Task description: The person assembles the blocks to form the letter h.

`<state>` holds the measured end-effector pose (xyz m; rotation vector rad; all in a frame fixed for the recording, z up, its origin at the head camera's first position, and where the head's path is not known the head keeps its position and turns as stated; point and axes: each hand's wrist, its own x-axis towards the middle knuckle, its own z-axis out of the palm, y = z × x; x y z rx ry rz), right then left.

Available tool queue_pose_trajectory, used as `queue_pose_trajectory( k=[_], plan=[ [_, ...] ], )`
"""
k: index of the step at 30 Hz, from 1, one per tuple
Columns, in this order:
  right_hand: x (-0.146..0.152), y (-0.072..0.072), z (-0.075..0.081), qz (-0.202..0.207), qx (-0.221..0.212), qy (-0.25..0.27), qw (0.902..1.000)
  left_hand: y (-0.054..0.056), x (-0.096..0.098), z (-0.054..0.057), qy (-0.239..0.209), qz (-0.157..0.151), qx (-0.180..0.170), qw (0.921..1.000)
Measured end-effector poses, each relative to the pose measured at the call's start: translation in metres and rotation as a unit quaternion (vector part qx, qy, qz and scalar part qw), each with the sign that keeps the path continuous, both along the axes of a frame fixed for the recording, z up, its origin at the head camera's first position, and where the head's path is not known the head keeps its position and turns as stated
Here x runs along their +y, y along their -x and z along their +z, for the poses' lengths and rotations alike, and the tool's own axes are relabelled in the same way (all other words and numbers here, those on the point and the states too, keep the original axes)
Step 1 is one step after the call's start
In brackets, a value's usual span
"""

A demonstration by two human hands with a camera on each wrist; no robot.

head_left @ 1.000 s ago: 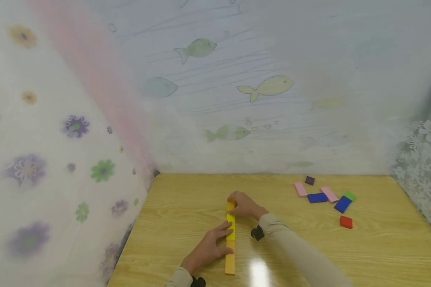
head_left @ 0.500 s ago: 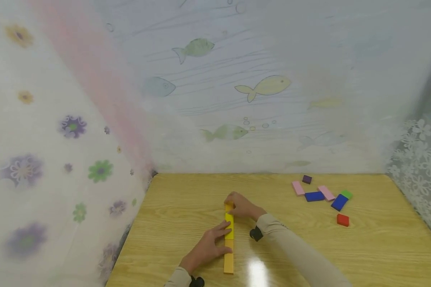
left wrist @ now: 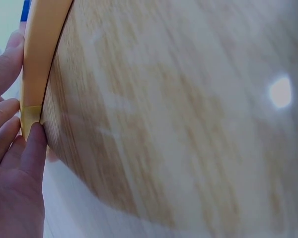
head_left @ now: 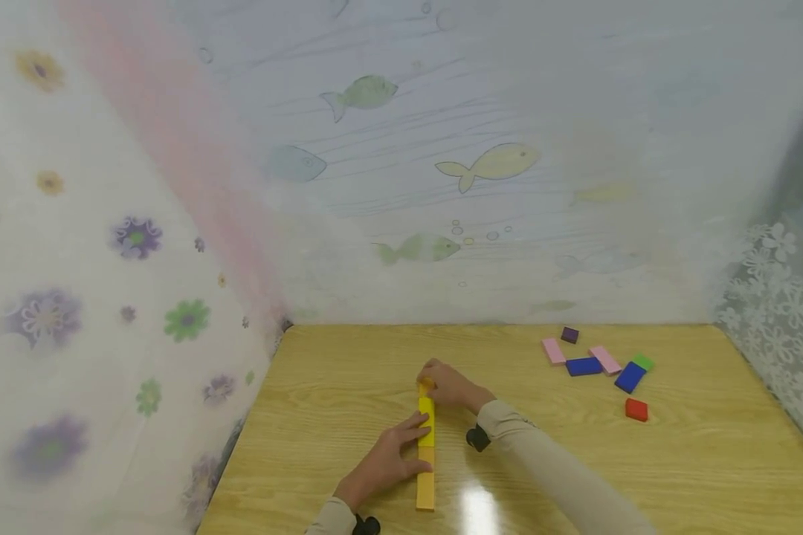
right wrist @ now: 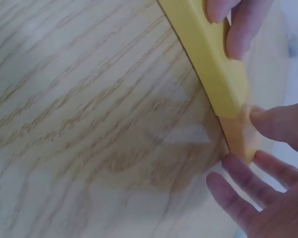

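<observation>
A straight row of flat blocks runs away from me on the table. At its near end is an orange block (head_left: 425, 494), then a yellow block (head_left: 426, 407), then a far orange block (head_left: 423, 391). My left hand (head_left: 384, 461) lies over the row from the left, its extended fingers touching the yellow block and its thumb on the near orange part. My right hand (head_left: 450, 384) pinches the far orange block (right wrist: 236, 131) between thumb and fingers, covering much of it in the head view. In the right wrist view the yellow and orange ends meet.
To the right lie two pink blocks (head_left: 553, 351), two blue blocks (head_left: 584, 366), a green block (head_left: 643, 362), a dark purple block (head_left: 570, 335) and a red block (head_left: 636, 409). Painted walls (head_left: 401, 200) border the table (head_left: 321, 401) at the back and left.
The head view has shifted slightly. My right hand covers a little more of the far orange block than before. My left hand stays in place on the row.
</observation>
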<state>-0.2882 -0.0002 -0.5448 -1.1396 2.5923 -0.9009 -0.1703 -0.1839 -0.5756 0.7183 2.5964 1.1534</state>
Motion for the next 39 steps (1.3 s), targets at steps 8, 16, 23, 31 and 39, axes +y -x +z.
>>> queue_pose_trajectory(
  k=[8, 16, 23, 31, 39],
  plan=[
    [0.009, 0.003, 0.015, -0.043, 0.026, -0.050, 0.9975, 0.001, 0.000, -0.002, -0.004, 0.002, -0.007, 1.0000],
    [0.034, 0.005, 0.033, -0.085, 0.029, -0.028, 0.9956, 0.000, 0.004, -0.005, -0.010, -0.008, -0.008, 0.9999],
    [0.053, 0.007, 0.049, -0.083, 0.049, -0.026, 0.9950, -0.003, 0.001, -0.003, -0.016, 0.003, -0.012, 0.9998],
    [0.083, 0.010, 0.054, -0.105, 0.055, -0.013, 0.9929, 0.000, -0.001, -0.003, -0.017, 0.007, -0.021, 0.9996],
    [0.116, 0.012, 0.051, -0.140, 0.061, -0.003, 0.9882, 0.001, 0.000, -0.003, -0.012, 0.003, -0.014, 0.9998]
  ],
)
